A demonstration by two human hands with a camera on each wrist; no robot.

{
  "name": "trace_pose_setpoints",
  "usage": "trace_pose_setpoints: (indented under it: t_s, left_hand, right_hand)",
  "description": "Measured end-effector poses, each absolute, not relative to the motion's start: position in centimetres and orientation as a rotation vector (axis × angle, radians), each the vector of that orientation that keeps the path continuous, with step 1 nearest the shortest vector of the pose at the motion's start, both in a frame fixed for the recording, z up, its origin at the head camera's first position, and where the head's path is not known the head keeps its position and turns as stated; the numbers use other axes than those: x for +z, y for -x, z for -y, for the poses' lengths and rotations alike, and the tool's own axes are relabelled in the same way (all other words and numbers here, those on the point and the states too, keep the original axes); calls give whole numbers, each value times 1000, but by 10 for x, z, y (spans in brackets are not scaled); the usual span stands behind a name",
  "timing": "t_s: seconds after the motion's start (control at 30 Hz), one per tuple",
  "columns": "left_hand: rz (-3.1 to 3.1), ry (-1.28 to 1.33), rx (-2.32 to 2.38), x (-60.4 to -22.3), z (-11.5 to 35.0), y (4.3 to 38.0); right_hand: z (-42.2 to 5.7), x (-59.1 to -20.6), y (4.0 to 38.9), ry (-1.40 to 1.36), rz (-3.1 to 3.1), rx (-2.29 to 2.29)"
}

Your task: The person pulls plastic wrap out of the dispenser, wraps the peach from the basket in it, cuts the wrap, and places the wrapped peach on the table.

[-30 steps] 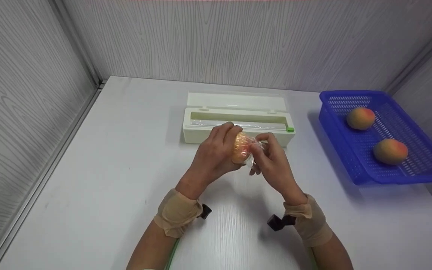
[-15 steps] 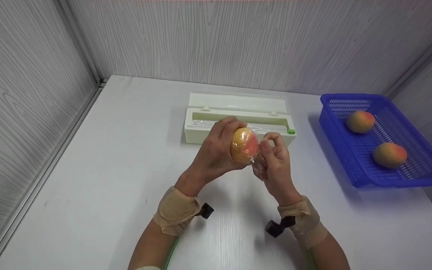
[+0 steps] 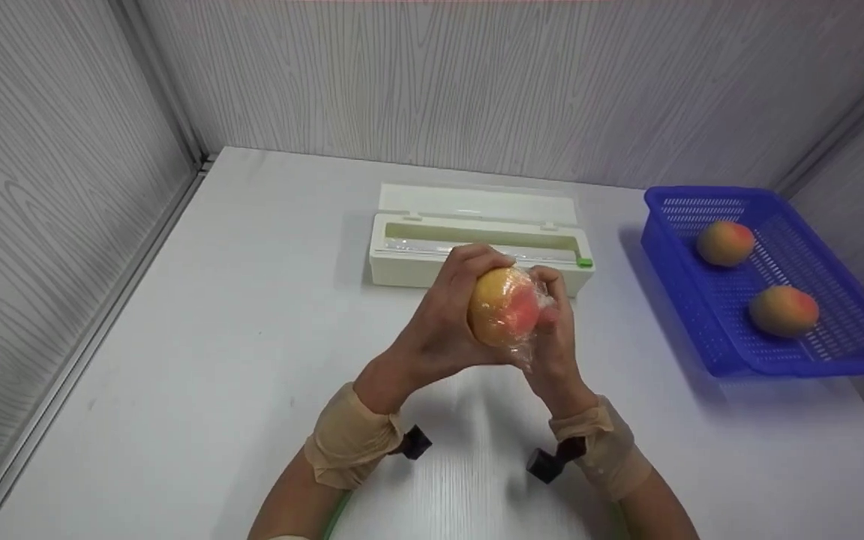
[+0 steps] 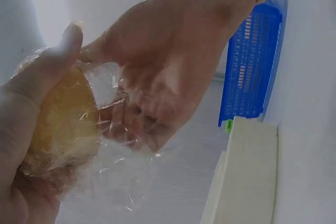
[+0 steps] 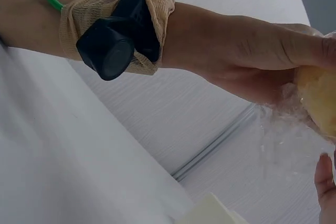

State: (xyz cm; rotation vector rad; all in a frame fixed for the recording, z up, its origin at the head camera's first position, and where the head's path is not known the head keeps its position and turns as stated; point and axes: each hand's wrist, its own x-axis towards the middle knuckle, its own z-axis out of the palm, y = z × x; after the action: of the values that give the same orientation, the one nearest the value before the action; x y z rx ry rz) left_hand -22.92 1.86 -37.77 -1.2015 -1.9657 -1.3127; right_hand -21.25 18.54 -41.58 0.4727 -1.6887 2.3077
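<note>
Red-and-yellow round fruit [image 3: 503, 307]: above the white desk [image 3: 214, 337], gripped in the left hand [image 3: 439, 319].
Clear plastic film [image 4: 123, 182]: round much of it, one side unfinished, hanging loose; underside hard to judge.
Right hand [image 3: 558, 352]: pinching that film.
Blue plastic basket [image 3: 676, 296]: two red-tipped fruits [image 3: 784, 311] left, unwrapped.
</note>
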Motion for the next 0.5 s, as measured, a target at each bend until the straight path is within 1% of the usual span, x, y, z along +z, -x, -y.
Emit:
trace_pose_setpoints:
  t_s: [0.13,0.37,0.5]
  left_hand:
    - [1972,1206,-1469,-377,-23,225]
    - [1977,1252,-1871,-378,-25,220]
    - [1990,1166,-2026,-379,-30,216]
  right_hand:
    - [-188,-413,211,-514,1764,2140]
    - [-186,-406,208,-810,1653,2085]
    - [-185,-404,208,-821,1685,1939]
